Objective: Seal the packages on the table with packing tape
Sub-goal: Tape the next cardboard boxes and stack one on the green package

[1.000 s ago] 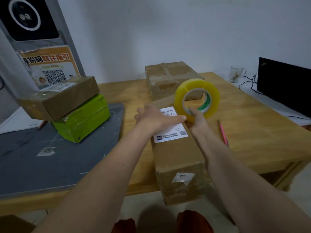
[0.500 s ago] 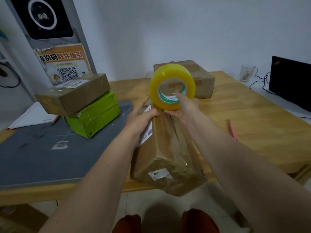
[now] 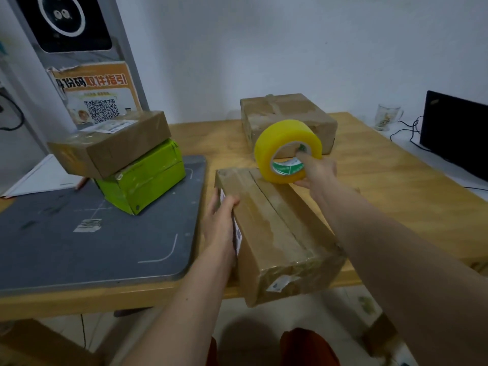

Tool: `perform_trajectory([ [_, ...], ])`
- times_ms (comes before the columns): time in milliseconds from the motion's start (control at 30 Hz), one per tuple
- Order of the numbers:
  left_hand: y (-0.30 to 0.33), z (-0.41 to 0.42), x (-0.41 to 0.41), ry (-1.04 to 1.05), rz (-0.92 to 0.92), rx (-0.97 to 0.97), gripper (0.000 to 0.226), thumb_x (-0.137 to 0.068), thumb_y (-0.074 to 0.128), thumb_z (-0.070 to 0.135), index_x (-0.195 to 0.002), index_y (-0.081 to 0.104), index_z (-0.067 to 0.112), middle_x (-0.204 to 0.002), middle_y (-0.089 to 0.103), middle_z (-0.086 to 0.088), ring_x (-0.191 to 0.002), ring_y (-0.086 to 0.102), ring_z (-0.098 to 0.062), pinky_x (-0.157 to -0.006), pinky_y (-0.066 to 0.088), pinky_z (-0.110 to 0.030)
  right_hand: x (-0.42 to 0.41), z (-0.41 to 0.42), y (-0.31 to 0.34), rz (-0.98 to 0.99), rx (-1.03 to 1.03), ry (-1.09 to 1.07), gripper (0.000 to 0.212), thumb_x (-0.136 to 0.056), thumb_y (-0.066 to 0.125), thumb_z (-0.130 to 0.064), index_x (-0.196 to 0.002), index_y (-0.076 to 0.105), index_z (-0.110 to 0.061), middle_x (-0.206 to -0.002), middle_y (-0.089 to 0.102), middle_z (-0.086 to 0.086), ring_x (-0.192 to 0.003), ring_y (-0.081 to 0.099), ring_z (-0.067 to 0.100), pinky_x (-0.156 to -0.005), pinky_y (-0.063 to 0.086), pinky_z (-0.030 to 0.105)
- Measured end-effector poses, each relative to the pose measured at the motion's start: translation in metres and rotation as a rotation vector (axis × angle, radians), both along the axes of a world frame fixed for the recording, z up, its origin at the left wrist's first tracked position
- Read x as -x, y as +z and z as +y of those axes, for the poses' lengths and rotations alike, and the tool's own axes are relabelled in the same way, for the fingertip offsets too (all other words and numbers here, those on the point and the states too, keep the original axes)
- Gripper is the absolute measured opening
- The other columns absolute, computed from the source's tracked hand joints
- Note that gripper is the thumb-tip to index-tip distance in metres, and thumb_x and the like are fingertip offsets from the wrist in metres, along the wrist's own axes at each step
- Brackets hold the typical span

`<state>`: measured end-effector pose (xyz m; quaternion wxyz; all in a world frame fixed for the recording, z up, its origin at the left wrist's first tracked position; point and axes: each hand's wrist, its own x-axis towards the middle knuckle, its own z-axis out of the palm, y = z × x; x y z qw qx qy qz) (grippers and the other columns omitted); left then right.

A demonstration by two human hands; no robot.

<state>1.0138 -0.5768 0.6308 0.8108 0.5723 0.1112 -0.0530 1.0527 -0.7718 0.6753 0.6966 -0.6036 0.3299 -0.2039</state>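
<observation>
Long brown box [image 3: 274, 233] lies on wooden table [image 3: 396, 196], near end overhanging front edge; flaps closed, glossy tape along top seam, contents not visible. Left hand [image 3: 220, 220] rests against box's left side, fingers fairly straight over label, thumb on top edge. Right hand [image 3: 315, 171] holds yellow tape roll [image 3: 286, 151] at box's far end, one finger through core, others curled beneath. Taped brown box [image 3: 287, 122] behind roll. Brown box [image 3: 111, 143] stacked on green box [image 3: 142, 178] on grey mat [image 3: 79, 241].
</observation>
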Motion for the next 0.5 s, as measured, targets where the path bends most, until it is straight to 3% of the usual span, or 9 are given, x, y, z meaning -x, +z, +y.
perform_trajectory([
  [67, -0.010, -0.011, 0.011, 0.074, -0.014, -0.036, 0.055, -0.082, 0.066, 0.031, -0.135, 0.055, 0.038, -0.117, 0.069, 0.005, -0.092, 0.069, -0.013, -0.075, 0.057, -0.032, -0.008, 0.002, -0.002, 0.073, -0.017, 0.052, 0.056, -0.086, 0.071, -0.038, -0.129, 0.051, -0.008, -0.116, 0.058, 0.013, -0.104, 0.062, 0.035, -0.083, 0.058, 0.043],
  [133, -0.017, -0.025, 0.020, 0.123, 0.001, -0.146, 0.060, -0.087, 0.058, 0.037, -0.145, 0.043, 0.037, -0.135, 0.056, -0.002, -0.111, 0.059, -0.020, -0.087, 0.051, -0.037, -0.015, 0.008, -0.003, 0.154, 0.042, 0.131, 0.059, -0.091, 0.062, -0.045, -0.132, 0.047, -0.004, -0.107, 0.055, 0.014, -0.103, 0.061, 0.031, -0.089, 0.053, 0.040],
  [233, -0.023, -0.042, 0.033, 0.052, 0.041, -0.583, 0.076, -0.092, 0.041, 0.049, -0.157, 0.008, 0.026, -0.159, 0.018, -0.014, -0.142, 0.023, -0.034, -0.111, 0.028, -0.048, -0.022, 0.013, -0.005, 0.204, 0.235, 0.168, 0.054, -0.098, 0.050, -0.045, -0.127, 0.049, 0.001, -0.111, 0.060, 0.018, -0.104, 0.061, 0.031, -0.089, 0.049, 0.042],
  [333, -0.029, -0.038, 0.033, 0.036, -0.236, -0.928, 0.091, -0.087, 0.032, 0.056, -0.155, -0.009, 0.014, -0.162, -0.012, -0.016, -0.150, -0.010, -0.028, -0.120, -0.001, -0.041, -0.027, 0.013, -0.008, 0.231, 0.427, 0.180, 0.046, -0.100, 0.045, -0.046, -0.116, 0.058, -0.005, -0.113, 0.064, 0.018, -0.101, 0.061, 0.035, -0.074, 0.043, 0.037],
  [400, -0.029, -0.030, 0.023, -0.007, -0.359, -0.993, 0.095, -0.086, 0.035, 0.063, -0.156, -0.009, 0.018, -0.162, -0.016, -0.014, -0.150, -0.013, -0.026, -0.122, -0.002, -0.041, -0.027, 0.013, -0.012, 0.271, 0.539, 0.182, 0.049, -0.101, 0.039, -0.049, -0.112, 0.060, -0.005, -0.103, 0.061, 0.015, -0.090, 0.057, 0.032, -0.069, 0.037, 0.035],
  [500, -0.026, -0.013, 0.007, -0.045, -0.386, -0.848, 0.087, -0.090, 0.042, 0.067, -0.157, 0.005, 0.025, -0.164, -0.002, -0.005, -0.151, 0.001, -0.021, -0.120, 0.012, -0.042, -0.031, 0.013, -0.014, 0.287, 0.606, 0.171, 0.053, -0.102, 0.035, -0.047, -0.118, 0.058, -0.002, -0.097, 0.055, 0.011, -0.086, 0.052, 0.030, -0.069, 0.036, 0.035],
])
